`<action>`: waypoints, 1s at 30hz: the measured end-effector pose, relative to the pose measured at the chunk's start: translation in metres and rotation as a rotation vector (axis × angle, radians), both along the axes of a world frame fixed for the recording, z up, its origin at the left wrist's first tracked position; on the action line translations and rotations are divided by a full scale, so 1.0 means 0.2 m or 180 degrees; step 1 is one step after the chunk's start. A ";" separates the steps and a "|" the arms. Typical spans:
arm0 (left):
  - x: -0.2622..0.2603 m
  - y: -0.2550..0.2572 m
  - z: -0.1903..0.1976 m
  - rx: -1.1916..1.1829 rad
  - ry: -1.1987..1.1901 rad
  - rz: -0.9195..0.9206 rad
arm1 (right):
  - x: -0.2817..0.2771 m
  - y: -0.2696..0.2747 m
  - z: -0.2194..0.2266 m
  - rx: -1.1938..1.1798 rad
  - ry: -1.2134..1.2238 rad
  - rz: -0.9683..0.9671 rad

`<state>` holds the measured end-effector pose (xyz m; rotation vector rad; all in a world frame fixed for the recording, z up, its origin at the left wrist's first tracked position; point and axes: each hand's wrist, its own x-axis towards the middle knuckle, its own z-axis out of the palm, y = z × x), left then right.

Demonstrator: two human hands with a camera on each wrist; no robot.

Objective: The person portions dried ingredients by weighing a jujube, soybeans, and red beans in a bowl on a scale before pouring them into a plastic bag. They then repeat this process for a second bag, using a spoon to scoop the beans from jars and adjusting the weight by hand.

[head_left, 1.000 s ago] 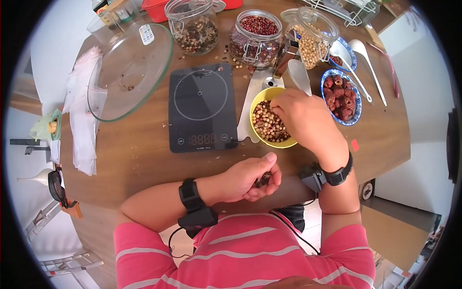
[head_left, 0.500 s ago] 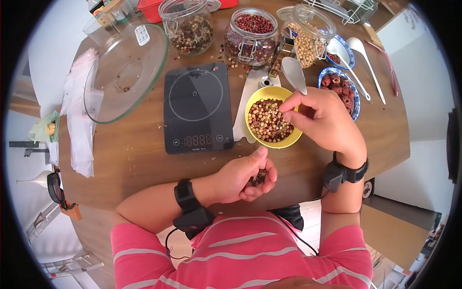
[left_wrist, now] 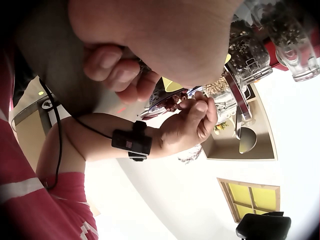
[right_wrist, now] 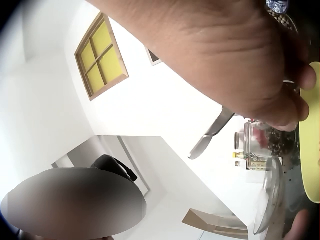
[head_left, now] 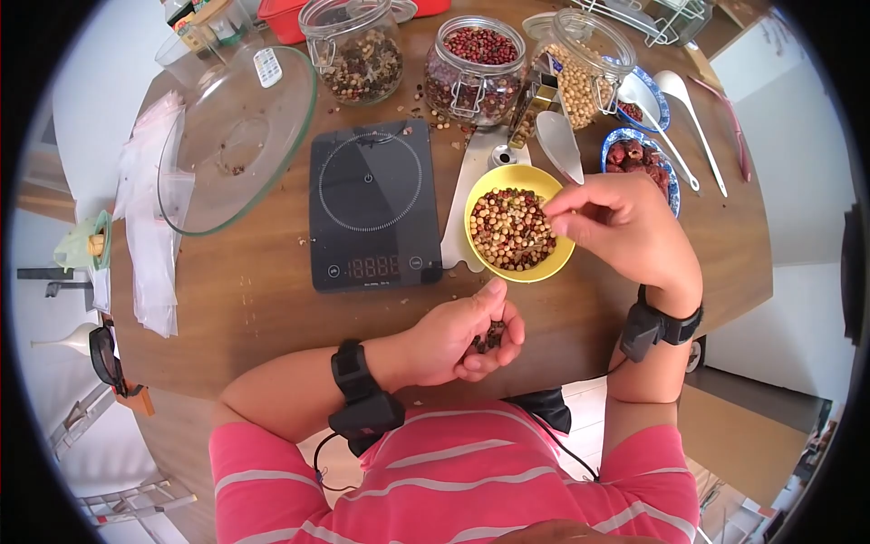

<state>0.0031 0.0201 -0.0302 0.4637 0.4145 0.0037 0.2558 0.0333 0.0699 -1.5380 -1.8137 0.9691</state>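
My left hand (head_left: 462, 337) is cupped near the table's front edge, palm up, its curled fingers round small dark dried pieces (head_left: 490, 336). Just beyond its thumb stands a yellow bowl (head_left: 544, 268) of mixed tan and dark red beans (head_left: 512, 227). At the bowl's right rim hovers my right hand (head_left: 634, 231), fingers loosely bent, thumb and index tips close together; nothing shows between them. In the left wrist view, the same right hand (left_wrist: 190, 125) has its thumb by the index finger. The right wrist view catches only the bowl's yellow side (right_wrist: 310, 145).
Left of the bowl lies a black kitchen scale (head_left: 373, 208). Glass jars of dark mix (head_left: 358, 63), red beans (head_left: 480, 82) and tan beans (head_left: 580, 91) line the back. A patterned bowl of dark red dried fruit (head_left: 634, 156), white spoons (head_left: 693, 127), a glass lid (head_left: 240, 145) and plastic bags (head_left: 149, 227) surround them.
My right hand has come up out of the beans and moved right to the bowl's rim, uncovering the beans. My left hand keeps its dark pieces and has hardly moved.
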 end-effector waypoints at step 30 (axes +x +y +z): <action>0.01 -0.01 0.01 0.0189 0.0011 -0.0090 | -0.13 0.07 -0.19 0.0938 -0.2139 -0.0102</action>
